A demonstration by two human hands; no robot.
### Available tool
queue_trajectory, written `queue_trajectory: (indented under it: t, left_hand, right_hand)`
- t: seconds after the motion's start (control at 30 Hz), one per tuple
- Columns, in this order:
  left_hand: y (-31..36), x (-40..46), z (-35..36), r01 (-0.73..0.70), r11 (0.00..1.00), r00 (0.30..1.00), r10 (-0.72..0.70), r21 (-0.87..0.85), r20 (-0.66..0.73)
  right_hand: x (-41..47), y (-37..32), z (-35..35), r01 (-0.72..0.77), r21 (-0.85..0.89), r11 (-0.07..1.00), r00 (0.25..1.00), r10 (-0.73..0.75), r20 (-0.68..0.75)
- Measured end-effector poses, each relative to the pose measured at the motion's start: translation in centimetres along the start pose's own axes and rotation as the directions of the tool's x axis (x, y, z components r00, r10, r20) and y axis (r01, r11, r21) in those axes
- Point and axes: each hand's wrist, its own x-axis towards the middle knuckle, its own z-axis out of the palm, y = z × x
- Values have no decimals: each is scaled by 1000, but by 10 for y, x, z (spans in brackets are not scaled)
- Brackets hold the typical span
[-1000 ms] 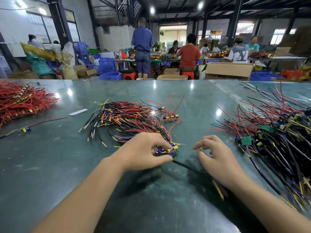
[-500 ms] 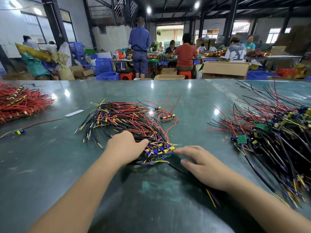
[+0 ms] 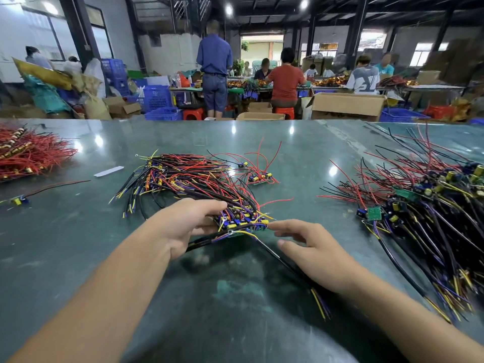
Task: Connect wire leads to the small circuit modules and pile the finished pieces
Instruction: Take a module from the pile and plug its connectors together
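1. The left hand [image 3: 183, 226] sits at centre frame, fingers curled round the near end of a stack of circuit modules [image 3: 242, 221] — it grips the stack from the left.
2. The right hand [image 3: 311, 250] lies just right of the stack, fingers straight and relaxed, holding nothing; one fingertip [image 3: 272, 225] touches the stack's right edge.
3. A black lead [image 3: 275, 255] runs from under the stack toward the lower right, passing beneath the right hand.
4. The stack's red, black and yellow wires [image 3: 183, 176] fan away to the upper left across the green table [image 3: 78, 244].
5. A single wired module [image 3: 259, 178] lies just beyond the fan.
6. At right of frame — a large heap of wired modules [image 3: 424, 205].
7. At the left edge, a pile of red wires [image 3: 28, 155].
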Motion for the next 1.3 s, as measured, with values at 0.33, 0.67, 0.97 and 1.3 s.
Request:
queue_trajectory:
  t: [0.33, 0.67, 0.97, 1.3]
  left_hand:
    - [-6, 2, -2, 16, 993, 996, -27, -119, -85]
    - [-4, -1, 18, -249, 934, 952, 187, -256, -242]
    - [4, -3, 13, -521, 848, 821, 468, -94, -327]
    - [-8, -1, 6, -596, 798, 775, 602, -94, 191]
  right_hand:
    - [-4, -15, -5, -139, 720, 680, 988, 145, 54]
    - [0, -14, -10, -134, 876, 463, 980, 193, 48]
    - [4, -18, -16, -182, 893, 412, 965, 251, 80]
    - [-3, -21, -34, -308, 934, 181, 951, 31, 307]
